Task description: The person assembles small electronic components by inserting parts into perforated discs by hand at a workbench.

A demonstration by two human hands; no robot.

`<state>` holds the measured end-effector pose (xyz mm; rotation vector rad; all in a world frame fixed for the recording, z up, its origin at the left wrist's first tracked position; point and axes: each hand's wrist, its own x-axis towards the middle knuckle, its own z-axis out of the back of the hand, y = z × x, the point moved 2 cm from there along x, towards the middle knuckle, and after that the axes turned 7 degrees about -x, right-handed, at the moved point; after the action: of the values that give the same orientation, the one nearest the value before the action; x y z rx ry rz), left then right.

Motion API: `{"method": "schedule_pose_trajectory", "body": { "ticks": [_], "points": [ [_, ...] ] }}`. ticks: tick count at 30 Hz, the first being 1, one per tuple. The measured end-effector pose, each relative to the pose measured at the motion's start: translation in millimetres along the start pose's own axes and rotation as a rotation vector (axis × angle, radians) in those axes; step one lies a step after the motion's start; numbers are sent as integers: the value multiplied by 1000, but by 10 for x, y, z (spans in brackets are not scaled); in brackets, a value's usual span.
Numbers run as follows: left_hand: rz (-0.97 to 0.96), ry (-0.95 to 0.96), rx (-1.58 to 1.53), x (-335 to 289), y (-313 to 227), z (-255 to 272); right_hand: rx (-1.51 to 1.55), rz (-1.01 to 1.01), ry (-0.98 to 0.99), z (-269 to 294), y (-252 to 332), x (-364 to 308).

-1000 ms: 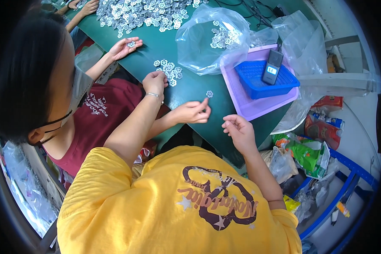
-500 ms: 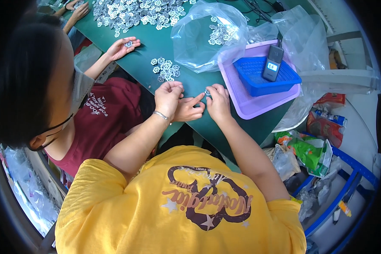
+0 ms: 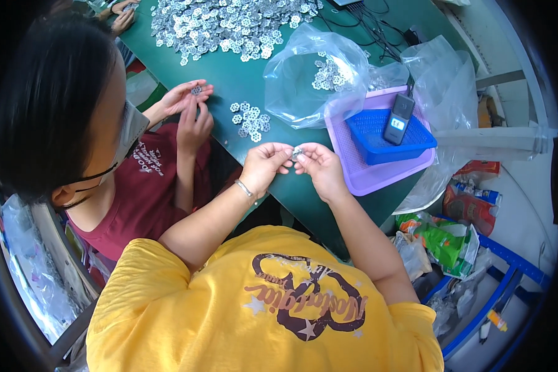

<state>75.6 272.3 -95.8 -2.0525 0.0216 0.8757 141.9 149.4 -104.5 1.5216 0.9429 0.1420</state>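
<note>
My left hand [image 3: 263,167] and my right hand [image 3: 320,170] meet above the near edge of the green table. Thumbs and fingertips of both pinch a small silver flower-shaped metal piece [image 3: 297,152], partly hidden by the fingers. Beyond my left hand lies a small group of the same pieces [image 3: 249,121], loosely spread on the tabletop. To my right hand's right, a blue basket [image 3: 367,147] sits inside a lilac plastic basket [image 3: 355,181]. A dark handheld device [image 3: 399,119] with a lit screen leans in the blue one.
A co-worker at left holds one piece [image 3: 196,90] on an open palm, the other hand [image 3: 194,127] raised to it. A large pile of pieces [image 3: 229,28] covers the far table. A clear plastic bag [image 3: 291,93] with pieces stands before black cables [image 3: 378,31]; packages [image 3: 446,242] lie lower right.
The co-worker's pointing hand has withdrawn from beside my right hand to their own palm. My left hand has moved right and now pinches the piece together with my right. The view has shifted slightly.
</note>
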Motion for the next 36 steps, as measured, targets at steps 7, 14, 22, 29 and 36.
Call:
{"method": "schedule_pose_trajectory", "body": {
  "ticks": [7, 14, 22, 29, 36],
  "points": [
    [-53, 25, -129, -32, -106, -12, -45, 96, 29, -56, 167, 49],
    [-39, 26, -118, 0, -80, 18, -124, 55, 29, -97, 177, 99],
    [89, 70, -310, 41, -97, 88, -123, 73, 72, -144, 161, 149],
    [34, -42, -310, 36, -87, 79, -86, -24, 61, -189, 180, 193],
    [32, -191, -311, 75, -102, 198, 482, 44, -194, -113, 675, 393]
  ]
}}
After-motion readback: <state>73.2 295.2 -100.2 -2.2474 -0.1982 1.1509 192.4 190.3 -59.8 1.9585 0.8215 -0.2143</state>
